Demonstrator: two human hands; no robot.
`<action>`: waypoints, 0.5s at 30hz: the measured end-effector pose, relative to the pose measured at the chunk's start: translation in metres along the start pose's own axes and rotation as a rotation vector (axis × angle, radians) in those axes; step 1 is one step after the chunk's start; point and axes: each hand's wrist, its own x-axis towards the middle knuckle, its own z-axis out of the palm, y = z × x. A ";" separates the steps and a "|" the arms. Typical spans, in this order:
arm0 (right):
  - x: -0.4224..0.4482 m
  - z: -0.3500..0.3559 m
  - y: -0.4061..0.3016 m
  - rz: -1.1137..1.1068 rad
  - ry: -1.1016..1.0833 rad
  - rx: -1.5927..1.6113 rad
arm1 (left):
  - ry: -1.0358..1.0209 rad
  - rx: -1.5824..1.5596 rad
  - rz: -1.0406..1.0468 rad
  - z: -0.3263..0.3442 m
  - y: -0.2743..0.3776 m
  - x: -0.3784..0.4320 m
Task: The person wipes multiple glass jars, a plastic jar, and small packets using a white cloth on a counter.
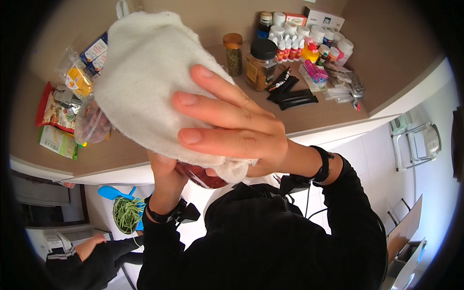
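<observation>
A white cloth (152,79) fills the upper middle of the view, draped over a dark red, shiny object (203,175) whose lower edge shows beneath it. My right hand (235,127) presses the cloth from the right with spread fingers, and a bunched corner of it lies under the palm. Below the cloth's lower left edge, my left hand (166,172) supports the red object; most of its fingers are hidden. What the whole object is cannot be told.
Behind on the brown shelf (290,116) stand a jar with a black lid (261,63), a jar of dried herbs (233,54) and several bottles. Packaged foods (59,108) lie at left. Lower left are a potted plant (126,214) and another person's arm (90,246).
</observation>
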 end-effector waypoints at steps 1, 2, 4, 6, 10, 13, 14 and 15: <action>-0.003 -0.005 0.002 -0.001 -0.011 0.029 | -0.004 -0.005 -0.006 0.000 -0.004 0.000; -0.007 -0.010 0.003 0.001 -0.024 0.042 | -0.008 -0.009 -0.012 -0.002 -0.008 -0.001; -0.017 -0.021 0.004 0.008 -0.057 0.056 | 0.011 -0.020 0.005 0.003 -0.012 0.001; -0.030 -0.036 0.001 0.032 -0.103 0.058 | 0.047 -0.035 0.041 0.015 -0.011 0.005; -0.064 -0.086 -0.012 0.178 -0.187 0.028 | 0.067 -0.039 0.073 0.045 -0.022 0.018; -0.082 -0.134 -0.021 0.287 -0.208 -0.120 | 0.055 0.047 0.049 0.058 -0.050 0.017; -0.091 -0.152 -0.025 0.369 -0.137 -0.217 | 0.018 0.102 0.054 0.065 -0.062 0.016; -0.100 -0.170 -0.030 0.447 -0.067 -0.319 | -0.028 0.147 0.068 0.071 -0.074 0.015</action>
